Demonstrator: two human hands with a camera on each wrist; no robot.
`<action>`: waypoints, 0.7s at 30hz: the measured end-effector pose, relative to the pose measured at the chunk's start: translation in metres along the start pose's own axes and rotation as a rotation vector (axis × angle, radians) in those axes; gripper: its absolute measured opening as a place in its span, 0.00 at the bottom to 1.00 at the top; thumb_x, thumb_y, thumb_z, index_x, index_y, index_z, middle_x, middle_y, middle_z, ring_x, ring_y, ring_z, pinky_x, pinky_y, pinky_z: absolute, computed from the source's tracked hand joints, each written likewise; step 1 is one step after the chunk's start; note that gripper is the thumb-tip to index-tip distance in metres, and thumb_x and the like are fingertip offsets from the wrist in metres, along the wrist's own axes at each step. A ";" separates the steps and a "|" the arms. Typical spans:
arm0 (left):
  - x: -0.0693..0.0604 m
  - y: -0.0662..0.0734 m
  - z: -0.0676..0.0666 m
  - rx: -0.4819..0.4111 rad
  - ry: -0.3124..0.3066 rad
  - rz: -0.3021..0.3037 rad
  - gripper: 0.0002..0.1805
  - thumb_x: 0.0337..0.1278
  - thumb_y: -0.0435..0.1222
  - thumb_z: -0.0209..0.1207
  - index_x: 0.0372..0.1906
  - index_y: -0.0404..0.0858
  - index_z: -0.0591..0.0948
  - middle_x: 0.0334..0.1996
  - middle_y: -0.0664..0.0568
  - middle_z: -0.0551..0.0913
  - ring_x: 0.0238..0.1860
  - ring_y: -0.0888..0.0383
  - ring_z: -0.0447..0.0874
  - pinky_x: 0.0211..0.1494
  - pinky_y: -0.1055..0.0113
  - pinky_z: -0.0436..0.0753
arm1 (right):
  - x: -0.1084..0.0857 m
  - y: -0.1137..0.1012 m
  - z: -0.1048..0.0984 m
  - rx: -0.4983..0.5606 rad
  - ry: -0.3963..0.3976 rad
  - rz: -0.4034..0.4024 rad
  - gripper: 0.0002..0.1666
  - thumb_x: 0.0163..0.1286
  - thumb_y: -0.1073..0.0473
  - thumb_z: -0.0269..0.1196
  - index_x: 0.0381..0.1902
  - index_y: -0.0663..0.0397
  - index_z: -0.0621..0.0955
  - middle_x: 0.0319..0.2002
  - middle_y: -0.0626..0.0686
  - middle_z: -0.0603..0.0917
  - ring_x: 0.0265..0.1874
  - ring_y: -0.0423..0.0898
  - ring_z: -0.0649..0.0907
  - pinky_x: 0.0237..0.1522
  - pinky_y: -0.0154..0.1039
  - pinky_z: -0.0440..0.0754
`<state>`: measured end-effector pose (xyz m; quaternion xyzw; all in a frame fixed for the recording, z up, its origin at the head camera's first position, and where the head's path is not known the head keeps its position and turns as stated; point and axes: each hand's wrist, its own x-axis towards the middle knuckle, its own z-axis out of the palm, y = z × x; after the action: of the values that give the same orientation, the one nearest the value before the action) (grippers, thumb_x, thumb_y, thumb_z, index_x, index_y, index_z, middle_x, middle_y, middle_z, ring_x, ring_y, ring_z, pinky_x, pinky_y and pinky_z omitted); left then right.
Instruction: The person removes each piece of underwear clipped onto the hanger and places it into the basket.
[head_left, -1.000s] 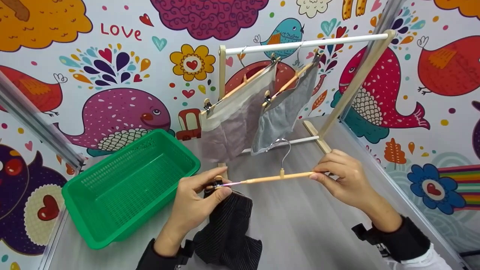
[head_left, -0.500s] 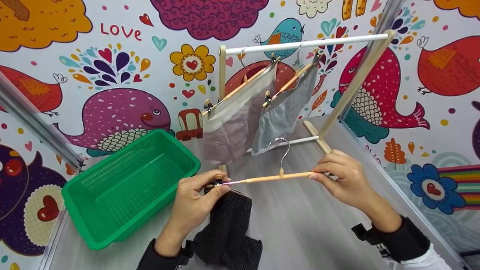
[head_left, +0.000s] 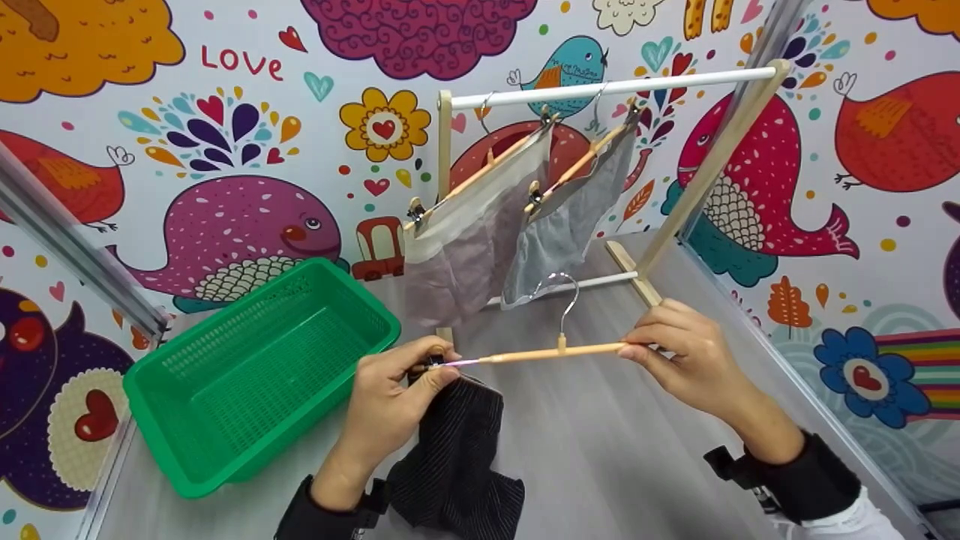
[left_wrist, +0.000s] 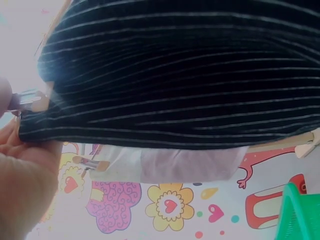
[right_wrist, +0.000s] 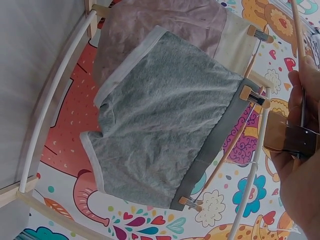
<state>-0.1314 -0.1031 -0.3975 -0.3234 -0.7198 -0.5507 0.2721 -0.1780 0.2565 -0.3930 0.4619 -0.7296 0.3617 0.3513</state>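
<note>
Head cam's got the best look at this: both hands are pinching a wooden clip hanger [head_left: 555, 351], 1 at each end, with the hook pointing up. Left hand [head_left: 386, 401] has thumb and fingers closed around the left end, right by the left clip [head_left: 436, 357]. Black pinstriped shorts [head_left: 461, 457] hang below that end, in front of the person. Can't tell if the bottom touches the grey table [head_left: 600, 457]. Left wrist view shows the clip's wooden tip against the striped cloth, with fingers under its edge.

Right hand [head_left: 686, 356] pinches the other end, and from the right wrist the right clip [right_wrist: 289, 136] sits right at those fingers.

Behind all that there's a wood rack [head_left: 615, 88] with white bars and 2 garments clipped up on hangers: a mauve garment [head_left: 465, 262] with a cream waistband, then grey shorts [head_left: 559, 232] to its right. Green basket [head_left: 262, 367] sits left of the left hand, near the cartoon wall [head_left: 255, 135].
</note>
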 end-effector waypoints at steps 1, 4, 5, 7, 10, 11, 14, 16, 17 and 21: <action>0.000 0.000 0.000 0.003 0.002 0.002 0.13 0.53 0.22 0.72 0.44 0.36 0.89 0.35 0.50 0.90 0.30 0.63 0.80 0.34 0.74 0.79 | 0.000 0.000 0.000 0.002 0.003 -0.001 0.19 0.73 0.49 0.69 0.30 0.59 0.88 0.26 0.50 0.84 0.28 0.46 0.75 0.32 0.31 0.70; 0.001 0.000 0.000 0.006 0.006 0.007 0.14 0.53 0.21 0.72 0.44 0.35 0.89 0.35 0.49 0.90 0.31 0.63 0.80 0.34 0.74 0.79 | 0.001 0.000 0.000 0.001 0.012 -0.005 0.19 0.74 0.49 0.69 0.30 0.59 0.88 0.26 0.50 0.84 0.27 0.46 0.75 0.32 0.31 0.70; 0.001 0.000 0.000 0.006 0.008 0.009 0.14 0.52 0.20 0.72 0.44 0.34 0.89 0.35 0.48 0.90 0.31 0.63 0.80 0.34 0.75 0.79 | 0.001 0.000 0.000 -0.001 0.015 -0.006 0.19 0.74 0.49 0.69 0.30 0.59 0.88 0.26 0.51 0.84 0.27 0.46 0.75 0.32 0.31 0.70; 0.002 0.001 0.000 0.009 0.011 0.017 0.15 0.52 0.20 0.72 0.44 0.34 0.89 0.35 0.48 0.90 0.32 0.62 0.82 0.35 0.75 0.80 | 0.002 -0.001 0.001 -0.003 0.021 -0.009 0.19 0.74 0.49 0.69 0.29 0.60 0.88 0.25 0.51 0.84 0.27 0.46 0.75 0.32 0.31 0.70; 0.003 0.001 0.000 0.017 0.015 0.032 0.16 0.50 0.19 0.72 0.45 0.33 0.89 0.35 0.47 0.90 0.33 0.61 0.84 0.37 0.75 0.81 | 0.002 -0.001 0.001 -0.003 0.029 -0.011 0.19 0.73 0.50 0.69 0.29 0.60 0.88 0.25 0.51 0.84 0.27 0.46 0.75 0.32 0.31 0.69; 0.003 0.001 0.000 0.020 0.016 0.036 0.16 0.50 0.19 0.72 0.45 0.33 0.89 0.35 0.46 0.90 0.33 0.61 0.84 0.37 0.75 0.82 | 0.002 -0.002 0.001 -0.002 0.031 -0.012 0.19 0.73 0.50 0.69 0.29 0.60 0.88 0.25 0.51 0.84 0.27 0.46 0.75 0.31 0.31 0.69; 0.003 0.000 0.000 0.027 0.017 0.039 0.15 0.51 0.20 0.72 0.44 0.33 0.89 0.35 0.47 0.91 0.33 0.61 0.85 0.38 0.74 0.82 | 0.003 -0.002 0.001 -0.001 0.031 -0.010 0.19 0.73 0.50 0.69 0.29 0.60 0.88 0.25 0.51 0.83 0.27 0.46 0.75 0.31 0.31 0.69; 0.003 -0.001 0.000 0.032 0.018 0.040 0.14 0.52 0.21 0.72 0.44 0.33 0.89 0.35 0.47 0.91 0.33 0.61 0.85 0.38 0.74 0.82 | 0.003 -0.002 0.000 -0.001 0.030 -0.010 0.20 0.73 0.50 0.69 0.29 0.60 0.88 0.25 0.51 0.83 0.27 0.46 0.75 0.32 0.31 0.69; 0.003 -0.001 0.000 0.031 0.018 0.043 0.13 0.52 0.22 0.72 0.44 0.33 0.89 0.35 0.47 0.91 0.33 0.61 0.85 0.37 0.74 0.82 | 0.003 -0.003 0.000 -0.002 0.030 -0.009 0.19 0.73 0.50 0.69 0.29 0.60 0.88 0.25 0.51 0.83 0.27 0.46 0.74 0.31 0.31 0.69; 0.003 -0.002 0.001 0.027 0.022 0.064 0.13 0.52 0.22 0.73 0.44 0.34 0.89 0.34 0.47 0.91 0.31 0.59 0.86 0.36 0.73 0.83 | 0.003 -0.003 0.000 -0.005 0.035 -0.010 0.20 0.73 0.50 0.69 0.29 0.60 0.88 0.25 0.51 0.83 0.26 0.46 0.74 0.31 0.31 0.68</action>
<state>-0.1350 -0.1022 -0.3968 -0.3366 -0.7134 -0.5354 0.3018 -0.1760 0.2542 -0.3893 0.4583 -0.7221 0.3659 0.3670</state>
